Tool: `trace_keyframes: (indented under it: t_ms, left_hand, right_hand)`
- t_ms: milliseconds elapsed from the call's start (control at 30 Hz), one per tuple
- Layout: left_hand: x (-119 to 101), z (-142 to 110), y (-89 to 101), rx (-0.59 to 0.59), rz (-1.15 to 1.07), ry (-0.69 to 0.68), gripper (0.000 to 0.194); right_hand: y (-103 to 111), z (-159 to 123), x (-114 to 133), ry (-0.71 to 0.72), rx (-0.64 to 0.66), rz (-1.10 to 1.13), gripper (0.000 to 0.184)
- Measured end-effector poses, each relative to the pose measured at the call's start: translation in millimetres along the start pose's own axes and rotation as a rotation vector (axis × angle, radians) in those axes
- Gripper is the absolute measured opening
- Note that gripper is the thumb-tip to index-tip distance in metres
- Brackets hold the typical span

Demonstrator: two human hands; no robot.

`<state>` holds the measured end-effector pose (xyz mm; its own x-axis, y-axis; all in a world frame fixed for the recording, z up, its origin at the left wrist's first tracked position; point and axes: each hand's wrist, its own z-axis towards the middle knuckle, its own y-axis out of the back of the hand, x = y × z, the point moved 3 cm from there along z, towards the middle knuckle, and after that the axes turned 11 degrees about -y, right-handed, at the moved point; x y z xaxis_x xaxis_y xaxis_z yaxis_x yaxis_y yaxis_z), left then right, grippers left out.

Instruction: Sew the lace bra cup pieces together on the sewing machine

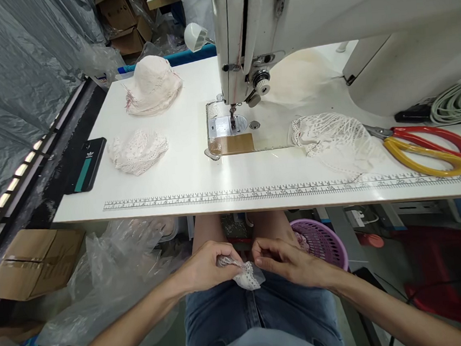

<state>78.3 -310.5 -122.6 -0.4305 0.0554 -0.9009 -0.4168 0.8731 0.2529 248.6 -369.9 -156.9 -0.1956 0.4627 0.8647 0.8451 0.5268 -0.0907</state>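
Observation:
Above my lap, my left hand [212, 264] pinches a small piece of white lace [248, 277] between thumb and fingers. The lace hangs down, with a sheer edge on its right side. Close beside it, my right hand [282, 260] has thumb and fingertips drawn together near that sheer edge. Whatever sits between those fingertips is too small to make out. Both hands are below the front edge of the white sewing table [198, 179]. Over the table stands a sewing machine [238, 41], its presser foot [232, 119] above the metal needle plate.
Left on the table lie a cream fabric cap shape [152, 85], a lace piece [138, 151] and a black phone-like object [87, 165]. To the right are gathered lace [333, 138] and red-and-yellow-handled scissors [427, 148]. Below are a purple basket [322, 243], plastic bags [106, 283] and a cardboard box [35, 262].

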Motion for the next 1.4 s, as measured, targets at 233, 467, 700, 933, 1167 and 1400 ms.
trace_keyframes:
  t_ms: [233,467,700,933,1167,1400]
  left_hand:
    - [5,0,-3.6,0.022,0.004,-0.011,0.016]
    - [5,1,-3.7,0.014,0.000,-0.008,0.016]
    - [7,1,-4.5,0.021,0.032,-0.001,0.016]
    - [10,-2,-7.0,0.066,0.042,0.069,0.018]
    - [12,6,-10.9,0.065,-0.044,0.050,0.017]
    - [14,3,-12.5,0.062,0.012,0.006,0.017]
  right_hand:
    - [-2,-1,2,-0.021,-0.055,0.040,0.036]
    - [1,-1,-5,0.023,-0.053,0.023,0.037]
    - [-5,-1,-9,0.010,0.001,-0.059,0.035]
    - [-2,-7,-32,0.101,-0.466,-0.602,0.021]
    - [6,-15,-32,0.037,-0.288,-0.229,0.029]
    - [-9,-4,-20,-0.033,0.054,0.164,0.038]
